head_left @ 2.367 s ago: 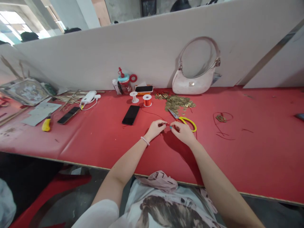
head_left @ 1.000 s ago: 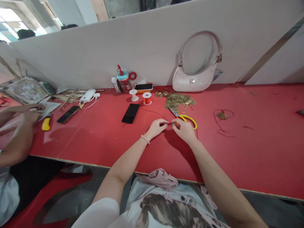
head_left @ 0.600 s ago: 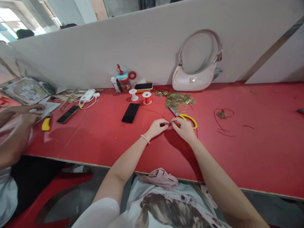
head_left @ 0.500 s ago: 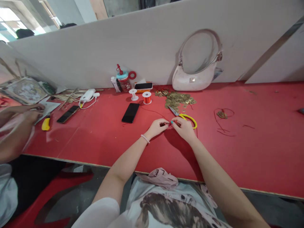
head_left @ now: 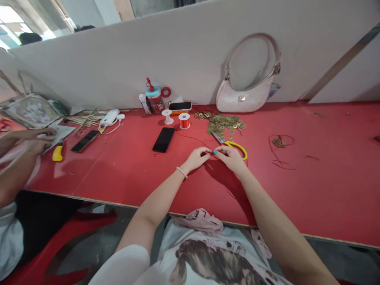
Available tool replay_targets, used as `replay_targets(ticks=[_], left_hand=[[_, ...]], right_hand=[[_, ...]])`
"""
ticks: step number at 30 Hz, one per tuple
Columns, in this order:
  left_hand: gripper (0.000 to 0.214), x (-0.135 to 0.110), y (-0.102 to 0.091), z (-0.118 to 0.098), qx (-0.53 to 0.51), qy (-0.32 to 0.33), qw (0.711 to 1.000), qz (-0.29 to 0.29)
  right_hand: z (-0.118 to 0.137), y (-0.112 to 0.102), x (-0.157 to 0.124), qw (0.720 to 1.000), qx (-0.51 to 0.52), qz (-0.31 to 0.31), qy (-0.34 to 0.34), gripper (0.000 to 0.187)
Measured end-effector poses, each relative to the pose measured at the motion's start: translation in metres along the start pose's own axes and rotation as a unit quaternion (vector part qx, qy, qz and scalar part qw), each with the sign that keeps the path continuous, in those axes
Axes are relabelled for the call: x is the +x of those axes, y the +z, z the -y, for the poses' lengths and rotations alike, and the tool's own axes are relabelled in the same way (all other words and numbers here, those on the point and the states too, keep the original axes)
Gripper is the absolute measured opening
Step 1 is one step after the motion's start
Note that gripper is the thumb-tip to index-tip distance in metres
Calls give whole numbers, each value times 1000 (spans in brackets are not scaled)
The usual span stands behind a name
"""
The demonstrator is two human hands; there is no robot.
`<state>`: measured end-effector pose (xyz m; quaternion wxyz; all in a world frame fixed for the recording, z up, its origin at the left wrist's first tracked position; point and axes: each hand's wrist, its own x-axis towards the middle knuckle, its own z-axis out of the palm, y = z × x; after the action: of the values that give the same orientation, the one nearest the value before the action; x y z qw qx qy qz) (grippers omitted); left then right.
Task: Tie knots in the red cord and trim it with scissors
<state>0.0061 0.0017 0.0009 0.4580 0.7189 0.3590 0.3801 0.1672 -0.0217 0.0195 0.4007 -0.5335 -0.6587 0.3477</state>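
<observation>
My left hand (head_left: 197, 159) and my right hand (head_left: 231, 157) meet fingertip to fingertip over the red table (head_left: 124, 170). Both are closed in a pinch on a thin red cord (head_left: 194, 137), which runs back toward a spool of red thread (head_left: 184, 121). Most of what lies between the fingertips is hidden by the fingers. Scissors with yellow handles (head_left: 237, 147) rest just behind my right hand, their blades pointing to the pile of brass coins with holes (head_left: 224, 123). A black phone (head_left: 164, 139) lies to the left of my left hand.
A white handbag (head_left: 245, 97) leans against the partition. Nearby stand an empty white spool (head_left: 168, 117) and a drink bottle (head_left: 155, 102). To the right lies a small corded coin bundle (head_left: 278, 142). At left, a co-worker's hands (head_left: 41, 140) are near a yellow-handled cutter (head_left: 57, 153).
My fingertips remain together, with the right fingers now straighter and flatter. The co-worker's hands at left have moved slightly apart. The view has shifted a little.
</observation>
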Motion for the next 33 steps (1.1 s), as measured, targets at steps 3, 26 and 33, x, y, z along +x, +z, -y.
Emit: replay_targets(ticks=[3,26,33], left_hand=[[15,0,1,0,-16,0,1000,8],[19,-1,-2,-2,-122,15,992,13],[29,-3,-2,0,-165,-41,985,-24]], right_hand=[[-1,0,0,1000,-3,-14,11,16],[-9,3,4,1000,12,-24,-4,15],[-5,5,2,1000,-24,-7,-14,19]])
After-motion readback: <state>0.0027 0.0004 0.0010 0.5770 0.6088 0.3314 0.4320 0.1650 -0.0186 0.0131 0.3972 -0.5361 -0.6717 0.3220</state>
